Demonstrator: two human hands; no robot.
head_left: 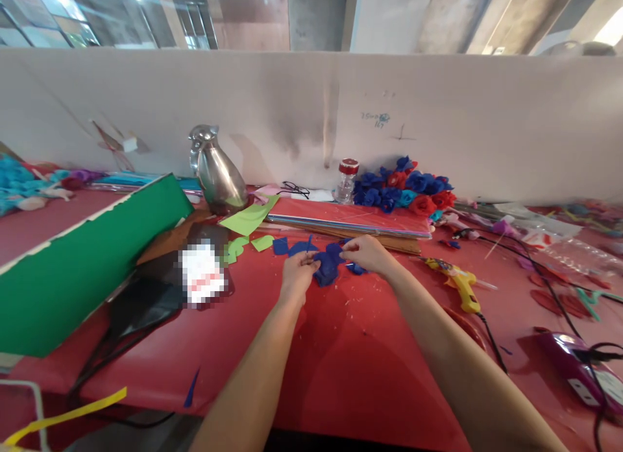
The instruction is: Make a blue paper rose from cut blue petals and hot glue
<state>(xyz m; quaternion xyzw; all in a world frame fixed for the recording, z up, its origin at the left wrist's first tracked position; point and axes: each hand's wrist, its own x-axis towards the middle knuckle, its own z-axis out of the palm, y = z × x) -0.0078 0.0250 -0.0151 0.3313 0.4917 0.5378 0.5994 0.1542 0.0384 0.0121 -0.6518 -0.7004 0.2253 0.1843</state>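
A dark blue paper flower piece (328,270) with rounded lobes is held over the red table between my two hands. My left hand (296,274) pinches its left edge. At its upper right, my right hand (366,252) has thumb and fingers closed on the edge; the fingertips partly hide it. More blue paper lies just behind: a small square (280,246) and a rounded piece (302,248). Another blue scrap (357,268) sits under my right hand. Light green paper pieces (263,243) are to the left.
A yellow glue gun (460,285) with a cord lies right of my right arm. Behind are stacked paper sheets (350,217), blue and red paper flowers (403,186), a jar (346,181) and a metal jug (217,173). A green board (97,264) slants at left; a purple power strip (579,368) lies right.
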